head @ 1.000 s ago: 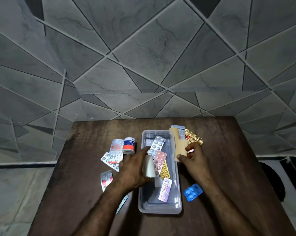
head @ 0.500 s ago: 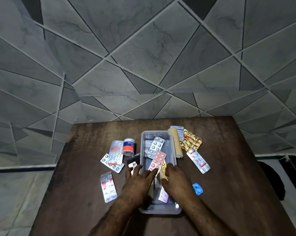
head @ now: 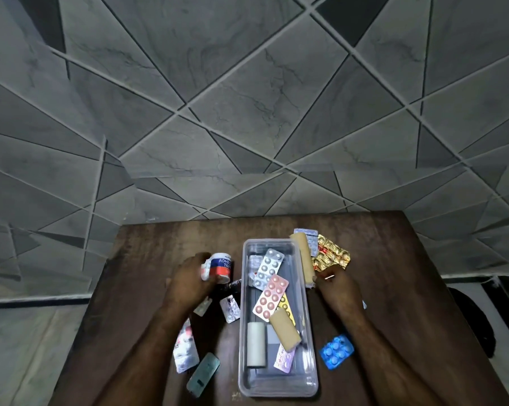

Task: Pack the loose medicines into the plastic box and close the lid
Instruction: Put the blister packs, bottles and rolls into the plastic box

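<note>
Left hand [head: 189,284] grips the adhesive tape roll [head: 221,266]; right hand [head: 338,290] sits beside the gold strip [head: 334,254], grasp unclear. Plastic box [head: 278,389] is part-filled; the blue strip [head: 336,351] and others lie outside, lid unseen.

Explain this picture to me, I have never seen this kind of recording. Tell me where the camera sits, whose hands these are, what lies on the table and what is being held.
There is no machine here: a person wears one wide-angle camera on the head, looking down at their own two hands. On the brown table stands a clear plastic box, open, holding a pink blister strip, a tan roll and a white roll, among other strips. Around it lie loose medicines: a blue blister pack, gold foil strips, silver strips. The left hand grips a roll of adhesive tape left of the box. The right hand is at the box's right side with curled fingers; what it holds, if anything, is hidden.
</note>
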Available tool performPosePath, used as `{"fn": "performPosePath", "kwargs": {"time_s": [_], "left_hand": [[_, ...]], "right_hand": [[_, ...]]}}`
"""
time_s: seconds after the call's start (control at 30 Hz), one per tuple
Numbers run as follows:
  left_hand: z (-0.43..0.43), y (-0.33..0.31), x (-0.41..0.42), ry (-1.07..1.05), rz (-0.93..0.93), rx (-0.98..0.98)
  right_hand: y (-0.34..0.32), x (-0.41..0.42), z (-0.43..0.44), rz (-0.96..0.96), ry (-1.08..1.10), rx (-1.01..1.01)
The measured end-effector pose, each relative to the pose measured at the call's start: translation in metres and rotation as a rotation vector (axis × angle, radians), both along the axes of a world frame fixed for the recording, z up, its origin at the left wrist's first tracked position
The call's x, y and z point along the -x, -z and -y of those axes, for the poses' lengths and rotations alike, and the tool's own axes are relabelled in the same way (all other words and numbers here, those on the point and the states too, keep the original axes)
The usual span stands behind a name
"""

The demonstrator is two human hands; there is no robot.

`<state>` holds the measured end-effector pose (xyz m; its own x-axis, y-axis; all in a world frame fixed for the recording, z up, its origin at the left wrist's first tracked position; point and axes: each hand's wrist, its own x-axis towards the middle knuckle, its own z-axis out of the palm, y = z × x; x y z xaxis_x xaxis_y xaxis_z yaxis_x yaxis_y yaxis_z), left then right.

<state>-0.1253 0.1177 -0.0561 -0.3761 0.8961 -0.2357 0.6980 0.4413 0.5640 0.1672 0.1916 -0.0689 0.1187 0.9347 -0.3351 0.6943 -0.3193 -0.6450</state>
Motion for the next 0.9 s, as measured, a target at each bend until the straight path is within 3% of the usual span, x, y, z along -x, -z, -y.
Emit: {"fn": "performPosePath", "kwargs": {"time_s": [0.27,0.7,0.9], "left_hand": [[-0.036,0.024,0.011,0.296,-0.248,0.296],[-0.050,0.032,0.010,0.307,-0.169,0.251],[-0.042,0.024,0.017,0.226,-0.141,0.149]], "right_hand": [[0.021,0.017,-0.026,0.125,-0.079,0.101],[0.024,0.025,-0.034,0.089,-0.065,0.184],[0.002,0.018,-0.030,0.055,-0.027,0.098]]}}
